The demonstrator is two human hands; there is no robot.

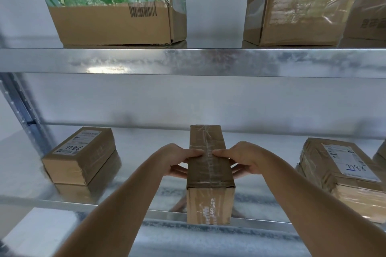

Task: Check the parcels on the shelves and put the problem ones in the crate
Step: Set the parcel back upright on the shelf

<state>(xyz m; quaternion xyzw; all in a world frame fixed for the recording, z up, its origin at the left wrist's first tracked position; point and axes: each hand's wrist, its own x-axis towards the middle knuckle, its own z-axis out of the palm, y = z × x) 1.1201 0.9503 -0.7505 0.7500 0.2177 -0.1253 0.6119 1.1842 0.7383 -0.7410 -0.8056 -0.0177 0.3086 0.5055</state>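
Note:
A long narrow cardboard parcel [208,175], wrapped in clear tape, lies lengthwise on the lower metal shelf [146,194], its near end at the shelf's front edge. My left hand [177,160] grips its left side, thumb on top and fingers along the side. My right hand [242,159] grips the right side the same way. A small labelled parcel [79,156] marked 7786 lies to the left. Another labelled parcel [338,169] lies to the right. No crate is in view.
The upper shelf [188,61] carries a large box with green tape [117,6], a taped brown box [298,6] and a further box [369,6] at the right edge. A shelf upright [23,110] stands at the left. A white wall lies behind.

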